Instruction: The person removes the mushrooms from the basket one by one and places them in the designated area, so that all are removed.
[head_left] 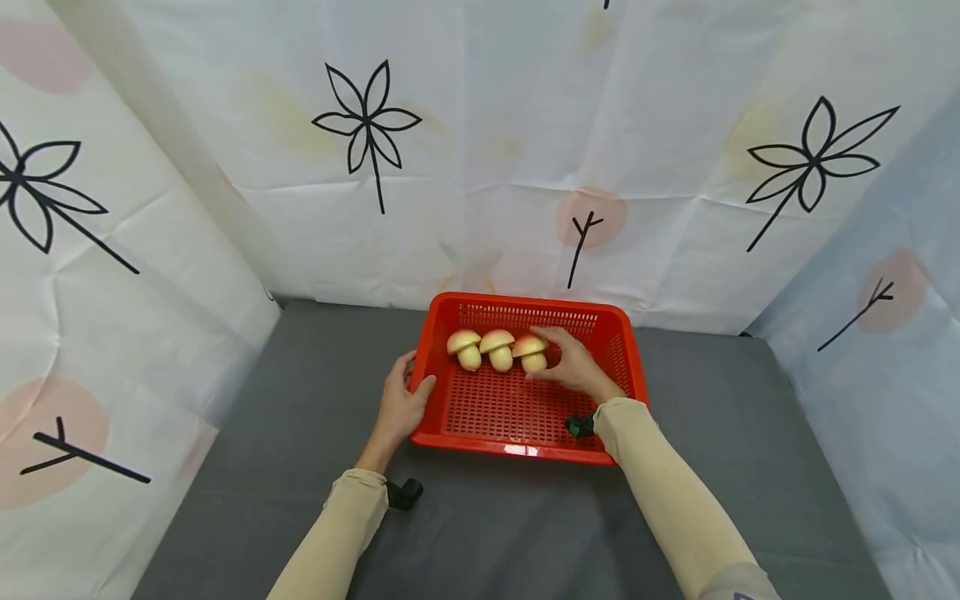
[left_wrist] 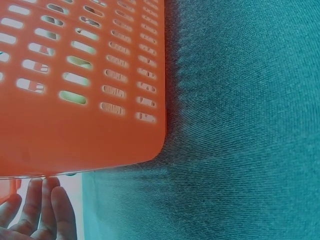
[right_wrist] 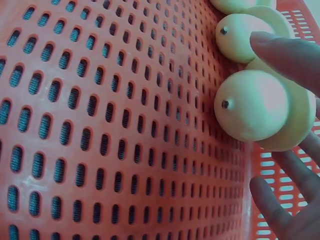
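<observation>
Cream sleeves (head_left: 675,492) reach in from the near side. On the right, the fingers of the right hand (head_left: 576,364) curve round the right-hand mushroom (head_left: 532,353), parted about as wide as its cap: thumb on the near side, fingertips at the far edge of the cap, the outer fingers spread apart. How firmly they press, I cannot tell. On the left, the left hand (head_left: 402,404) grips the left rim of the red basket (head_left: 487,408), thumb over the top, the other fingers fairly straight against the outside.

Good handling here would seem to call for light, even pressure on the cap, with the thumb kept clear of the middle mushroom (head_left: 497,350) just beside it, and a steady left hold so the basket does not slide. Farther left sits the left mushroom (head_left: 465,350); all three stand in a row toward the far side of the basket, stem ends facing near. Beneath lies a grey tabletop (head_left: 465,533).
</observation>
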